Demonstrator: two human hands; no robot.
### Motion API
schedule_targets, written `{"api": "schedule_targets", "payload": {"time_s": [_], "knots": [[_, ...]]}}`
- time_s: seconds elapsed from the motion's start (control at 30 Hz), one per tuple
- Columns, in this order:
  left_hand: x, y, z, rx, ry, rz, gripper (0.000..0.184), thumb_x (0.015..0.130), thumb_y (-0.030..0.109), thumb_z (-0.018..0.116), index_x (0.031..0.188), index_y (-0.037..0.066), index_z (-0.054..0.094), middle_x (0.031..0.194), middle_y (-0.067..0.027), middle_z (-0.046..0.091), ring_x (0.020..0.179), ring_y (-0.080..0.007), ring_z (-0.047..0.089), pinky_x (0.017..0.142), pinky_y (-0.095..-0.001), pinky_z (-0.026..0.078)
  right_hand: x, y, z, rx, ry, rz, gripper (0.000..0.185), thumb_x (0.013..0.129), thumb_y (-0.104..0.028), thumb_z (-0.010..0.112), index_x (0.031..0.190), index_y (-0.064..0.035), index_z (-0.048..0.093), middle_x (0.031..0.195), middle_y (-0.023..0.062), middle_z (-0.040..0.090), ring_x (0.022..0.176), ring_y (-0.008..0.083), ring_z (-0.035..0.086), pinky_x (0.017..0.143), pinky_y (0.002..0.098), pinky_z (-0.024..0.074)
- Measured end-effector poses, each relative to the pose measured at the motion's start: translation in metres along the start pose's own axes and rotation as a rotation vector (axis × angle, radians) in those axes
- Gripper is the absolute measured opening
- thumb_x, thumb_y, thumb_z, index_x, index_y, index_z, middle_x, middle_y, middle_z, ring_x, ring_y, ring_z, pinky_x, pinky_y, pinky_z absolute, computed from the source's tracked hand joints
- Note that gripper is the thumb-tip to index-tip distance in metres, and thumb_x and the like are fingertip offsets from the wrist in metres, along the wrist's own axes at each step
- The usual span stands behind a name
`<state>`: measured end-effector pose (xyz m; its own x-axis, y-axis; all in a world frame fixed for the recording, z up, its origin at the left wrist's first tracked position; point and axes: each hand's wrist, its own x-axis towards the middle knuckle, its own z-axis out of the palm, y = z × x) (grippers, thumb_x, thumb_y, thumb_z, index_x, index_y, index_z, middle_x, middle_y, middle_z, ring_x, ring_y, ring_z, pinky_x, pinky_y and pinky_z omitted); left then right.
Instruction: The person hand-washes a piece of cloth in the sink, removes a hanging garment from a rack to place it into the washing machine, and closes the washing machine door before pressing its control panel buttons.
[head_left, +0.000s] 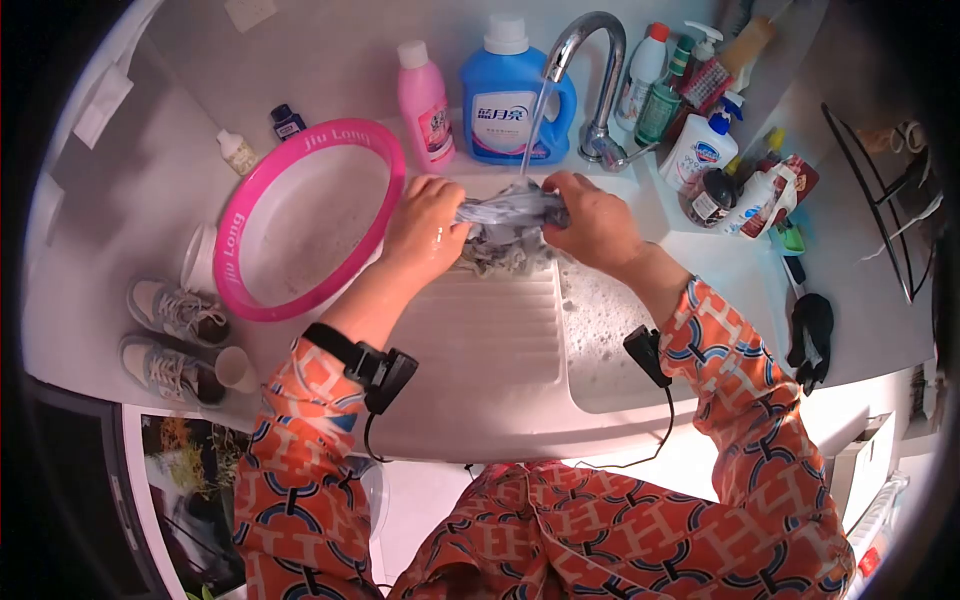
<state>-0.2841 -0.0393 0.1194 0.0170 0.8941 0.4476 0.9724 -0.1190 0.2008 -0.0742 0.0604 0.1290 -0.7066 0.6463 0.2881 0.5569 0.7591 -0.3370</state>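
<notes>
My two hands [427, 232] [597, 222] curl closed around one wet cloth [508, 212] under the faucet [606, 100], upper centre; one pink-rimmed basin [318, 215] borders them left, two bottles [427, 108] [515, 95] behind, open ridged washboard [480, 325] below.

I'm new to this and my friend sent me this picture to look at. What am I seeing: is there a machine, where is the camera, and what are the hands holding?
There is no robot here. A person works with two bare hands, seen from a camera worn on their head, looking forward and down; it is the only view. The left hand and right hand hold a wet, greyish cloth between them, under water running from the tap. Below are the sink's ridged washboard and, beside it, foamy water. Behind the hands stand a pink bottle and a blue jug. To the left are a pink-rimmed basin and a pair of shoes.
</notes>
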Motion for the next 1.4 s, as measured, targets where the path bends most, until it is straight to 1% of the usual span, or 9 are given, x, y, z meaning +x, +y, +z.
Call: {"api": "schedule_targets", "payload": {"time_s": [0.13, 0.23, 0.37, 0.7, 0.9, 1.07, 1.2, 1.3, 1.4], "knots": [[-0.026, -0.004, 0.011, 0.200, -0.193, -0.103, 0.041, 0.080, 0.022, 0.062, 0.114, 0.003, 0.053, 0.123, -0.0115, 0.052, 0.120, -0.0280, 0.041, 0.095, -0.0370, 0.037, 0.004, 0.009, 0.011, 0.547, -0.179, 0.198, 0.040, 0.076, -0.025, 0.065, 0.110, -0.0061, 0.053, 0.095, 0.0158, 0.063, 0.086, 0.0317, 0.062, 0.074, 0.0388, 0.0480], [-0.015, -0.006, 0.014, -0.613, -0.501, -0.426, 0.042, 0.084, 0.029, 0.054, 0.120, 0.008, 0.050, 0.138, -0.0110, 0.038, 0.134, -0.0310, 0.020, 0.106, -0.0442, 0.024, 0.008, 0.024, 0.035, 0.746, -0.333, 0.282, 0.046, 0.080, -0.033, 0.061, 0.116, -0.0064, 0.052, 0.093, 0.0145, 0.065, 0.088, 0.0320, 0.062, 0.076, 0.0398, 0.0485], [-0.023, -0.003, 0.072, 0.100, -0.312, -0.318, 0.052, 0.086, 0.037, 0.045, 0.132, 0.013, 0.041, 0.144, -0.0090, 0.029, 0.136, -0.0286, 0.017, 0.105, -0.0603, 0.013, 0.003, 0.021, 0.100, 0.236, -0.006, 0.228, 0.057, 0.085, -0.047, 0.050, 0.127, -0.0089, 0.044, 0.128, 0.0168, 0.047, 0.118, 0.0347, 0.044, 0.096, 0.0430, 0.0381], [-0.047, 0.001, 0.101, 0.487, -0.614, 0.359, 0.062, 0.087, 0.036, 0.042, 0.138, 0.003, 0.031, 0.147, -0.0101, 0.024, 0.137, -0.0308, 0.015, 0.107, -0.0544, 0.013, -0.046, 0.000, 0.109, 0.050, -0.156, -0.077, 0.064, 0.089, -0.043, 0.045, 0.137, -0.0056, 0.026, 0.142, 0.0203, 0.025, 0.133, 0.0412, 0.018, 0.106, 0.0546, 0.0175], [0.024, -0.009, 0.102, 0.120, -0.747, -0.234, 0.062, 0.088, 0.036, 0.043, 0.134, -0.005, 0.032, 0.147, -0.0176, 0.018, 0.138, -0.0320, 0.007, 0.108, -0.0538, 0.013, 0.014, 0.033, 0.135, -0.035, -0.241, 0.113, 0.066, 0.090, -0.046, 0.039, 0.141, -0.0108, 0.017, 0.146, 0.0169, 0.017, 0.135, 0.0388, 0.014, 0.106, 0.0551, 0.0185], [-0.030, 0.009, 0.088, 0.192, -0.835, 0.069, 0.063, 0.085, 0.040, 0.046, 0.137, 0.006, 0.033, 0.149, -0.0107, 0.016, 0.138, -0.0324, 0.003, 0.105, -0.0620, 0.010, -0.053, -0.004, 0.094, -0.048, -0.345, -0.132, 0.074, 0.087, -0.053, 0.043, 0.143, -0.0129, 0.013, 0.147, 0.0167, 0.014, 0.136, 0.0396, 0.011, 0.106, 0.0555, 0.0176], [0.015, -0.034, 0.129, 0.544, -0.680, 0.149, 0.069, 0.084, 0.045, 0.045, 0.139, 0.007, 0.029, 0.150, -0.0090, 0.011, 0.139, -0.0318, 0.000, 0.103, -0.0649, 0.008, 0.023, 0.037, 0.138, -0.101, -0.286, 0.048, 0.077, 0.087, -0.056, 0.041, 0.143, -0.0139, 0.009, 0.148, 0.0168, 0.010, 0.136, 0.0405, 0.008, 0.106, 0.0560, 0.0167], [0.023, -0.034, 0.144, 0.353, -0.468, -0.158, 0.069, 0.084, 0.046, 0.045, 0.140, 0.008, 0.028, 0.151, -0.0080, 0.010, 0.139, -0.0314, -0.002, 0.101, -0.0675, 0.007, 0.040, 0.039, 0.141, -0.007, -0.319, 0.190, 0.078, 0.087, -0.056, 0.040, 0.144, -0.0133, 0.008, 0.148, 0.0181, 0.008, 0.136, 0.0405, 0.008, 0.106, 0.0557, 0.0164], [-0.006, 0.019, 0.090, 0.229, -0.707, -0.231, 0.068, 0.086, 0.045, 0.043, 0.139, 0.005, 0.027, 0.150, -0.0094, 0.010, 0.139, -0.0315, -0.003, 0.100, -0.0689, 0.007, -0.013, 0.020, 0.107, -0.037, -0.362, -0.054, 0.078, 0.087, -0.056, 0.041, 0.144, -0.0135, 0.008, 0.148, 0.0180, 0.009, 0.135, 0.0408, 0.009, 0.106, 0.0558, 0.0170]]}}
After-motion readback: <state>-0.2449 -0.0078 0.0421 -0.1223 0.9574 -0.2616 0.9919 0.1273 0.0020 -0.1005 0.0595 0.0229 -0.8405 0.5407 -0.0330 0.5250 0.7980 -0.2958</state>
